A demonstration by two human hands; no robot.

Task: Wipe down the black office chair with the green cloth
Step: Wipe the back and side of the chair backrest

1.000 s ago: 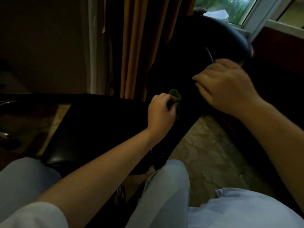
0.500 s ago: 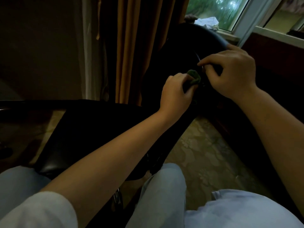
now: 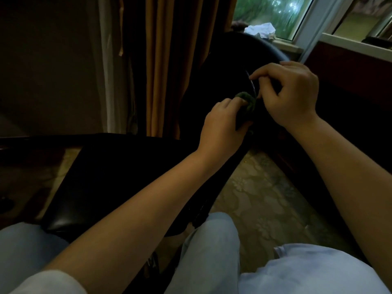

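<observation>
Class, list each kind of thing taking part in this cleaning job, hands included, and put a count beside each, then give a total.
Hands: 2 (left hand, right hand)
Green cloths: 1 (green cloth, held bunched in the left hand)
Black office chairs: 1 (black office chair)
Total: 4

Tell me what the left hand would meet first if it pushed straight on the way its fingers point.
Probably the right hand: the left hand, bunching the green cloth on the black office chair, points there. Depth unclear.
</observation>
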